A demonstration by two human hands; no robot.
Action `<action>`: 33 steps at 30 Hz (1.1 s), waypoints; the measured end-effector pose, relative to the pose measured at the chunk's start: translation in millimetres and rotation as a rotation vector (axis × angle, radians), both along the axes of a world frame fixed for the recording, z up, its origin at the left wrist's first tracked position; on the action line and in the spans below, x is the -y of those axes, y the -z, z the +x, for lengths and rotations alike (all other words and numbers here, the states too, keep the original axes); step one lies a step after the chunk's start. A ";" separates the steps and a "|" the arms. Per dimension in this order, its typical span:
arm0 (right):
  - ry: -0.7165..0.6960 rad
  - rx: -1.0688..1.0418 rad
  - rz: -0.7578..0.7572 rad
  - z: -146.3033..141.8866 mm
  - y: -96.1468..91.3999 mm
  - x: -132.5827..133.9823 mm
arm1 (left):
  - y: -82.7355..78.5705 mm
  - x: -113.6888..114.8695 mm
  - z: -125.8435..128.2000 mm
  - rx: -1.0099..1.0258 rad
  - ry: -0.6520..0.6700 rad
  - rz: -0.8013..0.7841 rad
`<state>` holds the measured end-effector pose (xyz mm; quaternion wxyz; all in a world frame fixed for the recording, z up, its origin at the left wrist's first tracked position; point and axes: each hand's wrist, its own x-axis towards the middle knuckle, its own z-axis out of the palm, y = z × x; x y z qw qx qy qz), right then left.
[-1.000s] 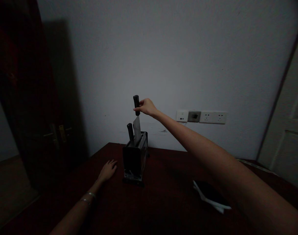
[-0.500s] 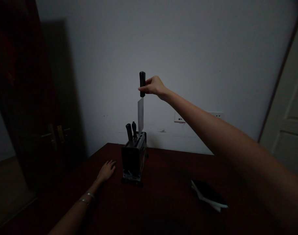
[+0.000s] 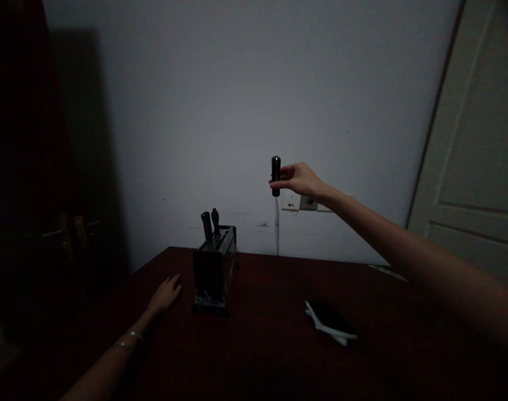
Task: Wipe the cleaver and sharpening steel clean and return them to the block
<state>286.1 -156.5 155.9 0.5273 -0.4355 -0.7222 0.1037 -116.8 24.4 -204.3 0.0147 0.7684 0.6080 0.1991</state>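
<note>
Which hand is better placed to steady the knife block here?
Left, probably. The left hand lies on the table right beside the knife block; the right hand is raised, off to the block's right, gripping a knife by its handle.

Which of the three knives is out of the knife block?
The knife in the right hand, hanging blade-down in the air; the two other knives stand in the knife block.

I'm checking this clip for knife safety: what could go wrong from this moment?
The right hand pinches the knife by its handle with fingertips only, blade hanging point down above the table; it might slip and drop. The left hand lies flat beside the knife block, where a swinging blade could reach it.
</note>
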 end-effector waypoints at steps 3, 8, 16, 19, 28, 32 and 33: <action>-0.042 -0.016 -0.063 12.3 26.6 17.6 | -3.7 -2.8 -2.7 0.076 -0.064 0.002; -0.070 0.094 -0.037 26.3 65.5 51.3 | -25.8 4.4 -14.0 0.165 -0.163 0.001; 0.055 0.606 0.109 40.5 102.3 95.2 | -53.8 78.1 -24.3 0.088 -0.164 0.087; 0.080 0.745 0.173 41.9 116.6 108.0 | -59.4 127.2 -3.7 -0.035 0.185 0.198; 0.055 0.863 0.557 30.8 173.3 131.2 | -110.1 260.6 139.8 0.476 0.650 -0.271; 0.059 0.902 0.709 23.8 194.9 138.2 | -124.8 281.6 193.7 0.862 0.779 -0.958; 0.060 0.907 0.742 22.4 199.1 140.3 | -125.9 283.6 203.2 0.903 0.818 -1.073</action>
